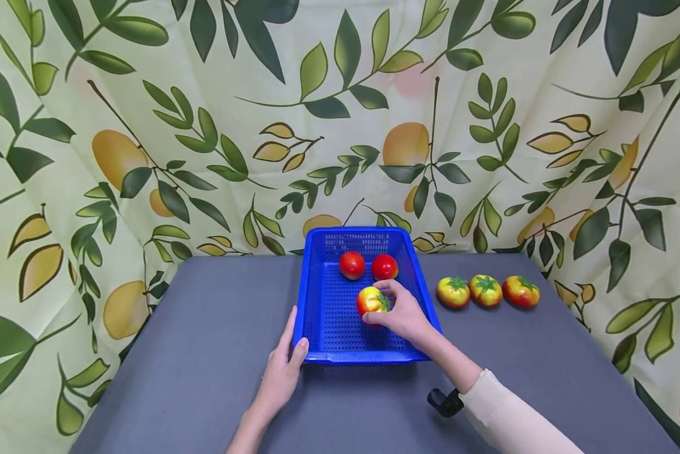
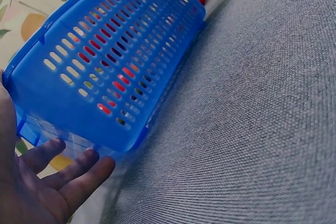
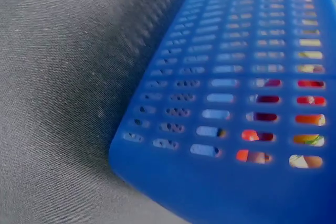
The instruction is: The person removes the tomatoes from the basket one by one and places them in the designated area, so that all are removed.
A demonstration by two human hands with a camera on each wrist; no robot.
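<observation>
A blue plastic basket [image 1: 368,357] with slotted walls sits on the grey table. Over its floor, my right hand [image 1: 402,315] pinches a yellow-and-red tomato [image 1: 370,301] with a green leafy top between thumb and fingers. Two red tomatoes, a left one [image 1: 352,265] and a right one [image 1: 384,267], lie toward the basket's far end. At the near left corner my left hand [image 1: 283,372] touches the basket, thumb by the front rim and fingers extended along the left side. The left wrist view shows its fingers [image 2: 86,182] spread and nearly straight. The right hand is hidden in the right wrist view.
Right of the basket, three yellow-and-red tomatoes with green tops stand in a row: a near one [image 1: 453,292], a middle one [image 1: 486,291] and a right one [image 1: 521,292]. A leaf-patterned cloth [image 1: 340,189] hangs behind the table [image 1: 203,353]. A black device [image 1: 445,402] sits at my right wrist.
</observation>
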